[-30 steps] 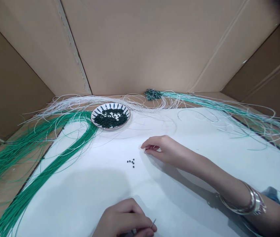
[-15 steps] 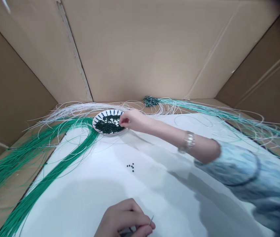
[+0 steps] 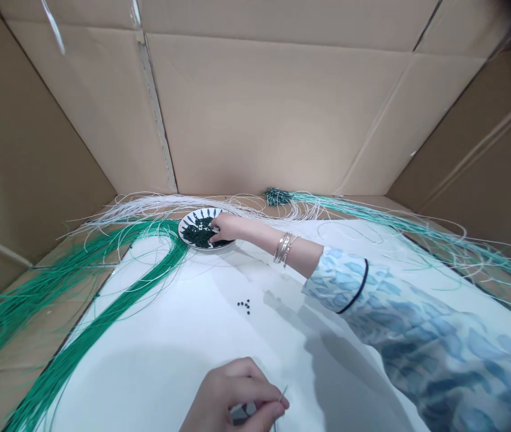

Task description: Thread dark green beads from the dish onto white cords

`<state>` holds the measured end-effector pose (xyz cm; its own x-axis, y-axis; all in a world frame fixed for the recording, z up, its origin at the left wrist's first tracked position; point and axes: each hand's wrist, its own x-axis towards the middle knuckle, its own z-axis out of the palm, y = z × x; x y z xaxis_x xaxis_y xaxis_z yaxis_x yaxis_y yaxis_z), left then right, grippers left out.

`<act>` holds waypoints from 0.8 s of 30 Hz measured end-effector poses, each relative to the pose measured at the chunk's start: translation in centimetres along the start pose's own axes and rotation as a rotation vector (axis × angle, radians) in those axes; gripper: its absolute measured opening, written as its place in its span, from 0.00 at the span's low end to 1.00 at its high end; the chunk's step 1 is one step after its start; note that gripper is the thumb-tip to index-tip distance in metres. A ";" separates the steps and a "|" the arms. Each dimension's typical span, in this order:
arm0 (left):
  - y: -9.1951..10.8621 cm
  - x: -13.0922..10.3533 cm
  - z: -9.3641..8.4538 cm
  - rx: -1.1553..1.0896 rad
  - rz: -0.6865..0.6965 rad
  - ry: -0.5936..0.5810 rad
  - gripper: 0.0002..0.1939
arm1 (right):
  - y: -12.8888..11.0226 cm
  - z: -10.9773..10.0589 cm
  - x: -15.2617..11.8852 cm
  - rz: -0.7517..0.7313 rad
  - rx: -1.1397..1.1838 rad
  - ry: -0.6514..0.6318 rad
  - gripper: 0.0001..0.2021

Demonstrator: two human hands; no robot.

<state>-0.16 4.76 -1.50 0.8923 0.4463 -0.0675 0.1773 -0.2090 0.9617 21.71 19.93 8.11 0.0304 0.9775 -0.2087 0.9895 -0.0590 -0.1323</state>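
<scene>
My right hand (image 3: pixel 225 228) reaches into a patterned plate (image 3: pixel 183 223), its fingertips among the small dark green pieces (image 3: pixel 199 233). Its thumb and index finger are slightly apart, with the tips against the pieces. Near the bottom edge, my left hand (image 3: pixel 242 393) pinches a thin pale wire (image 3: pixel 284 393) between thumb and forefinger; the tip of the wire sticks up past the fingers. Several small dark pieces (image 3: pixel 245 306) lie loose on the white surface between the two hands.
Long green strands (image 3: pixel 116 312) curve along the left side. White strands (image 3: pixel 147 204) lie behind the plate. A bundle with a dark beaded end (image 3: pixel 277 196) stretches to the right. Cardboard walls (image 3: pixel 255 114) enclose the white surface (image 3: pixel 170 324).
My right hand has moved down into the plate's pieces, and its fingers have spread a little. My left hand keeps its pinch on the wire. The view has shifted slightly.
</scene>
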 end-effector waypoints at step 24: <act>-0.8 0.3 -0.2 0.012 0.108 -0.042 0.10 | 2.6 0.8 2.5 0.071 0.360 0.017 0.13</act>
<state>-0.12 5.26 -2.24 0.9230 0.3839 0.0248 0.0841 -0.2642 0.9608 24.29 22.02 6.52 0.1029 0.9713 -0.2144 0.8716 -0.1919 -0.4512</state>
